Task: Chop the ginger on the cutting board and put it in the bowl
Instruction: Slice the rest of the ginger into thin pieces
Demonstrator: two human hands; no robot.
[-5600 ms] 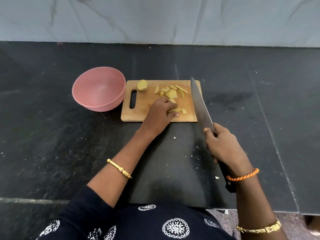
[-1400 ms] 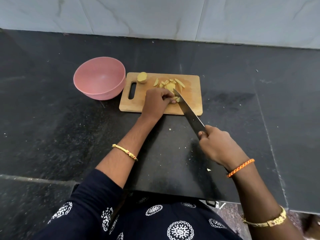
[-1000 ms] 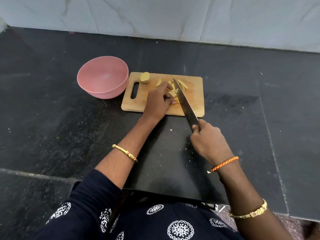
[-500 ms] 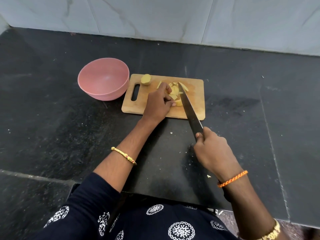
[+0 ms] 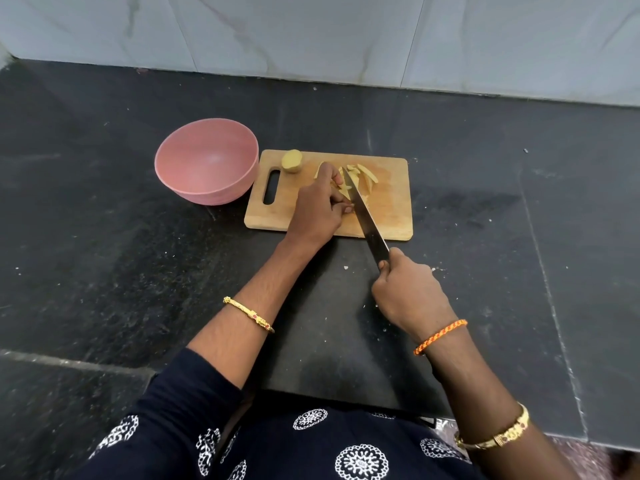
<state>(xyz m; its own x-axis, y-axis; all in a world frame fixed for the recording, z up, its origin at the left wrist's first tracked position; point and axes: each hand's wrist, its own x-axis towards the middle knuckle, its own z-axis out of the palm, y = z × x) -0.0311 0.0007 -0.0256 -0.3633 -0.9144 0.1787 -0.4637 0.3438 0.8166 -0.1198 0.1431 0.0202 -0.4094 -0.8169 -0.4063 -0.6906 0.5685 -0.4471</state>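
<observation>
A black speckled stone counter (image 5: 485,209) runs back to a pale marble-tiled wall (image 5: 311,32). Directly on it sits a pink bowl (image 5: 207,161), with a wooden cutting board (image 5: 391,202) just beside it on the right, handle slot toward the bowl. A few small pale crumbs (image 5: 345,267) lie scattered on the counter near the board's front edge.

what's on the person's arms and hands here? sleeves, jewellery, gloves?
No gloves: both hands are bare. Left hand: a thin gold bangle with small red stones sits on the forearm, and a dark navy sleeve with white round floral prints is pushed up near the elbow. Right hand: a braided orange thread band at the wrist, and a wider gold bangle further up the forearm. No sleeve shows on that arm.
</observation>
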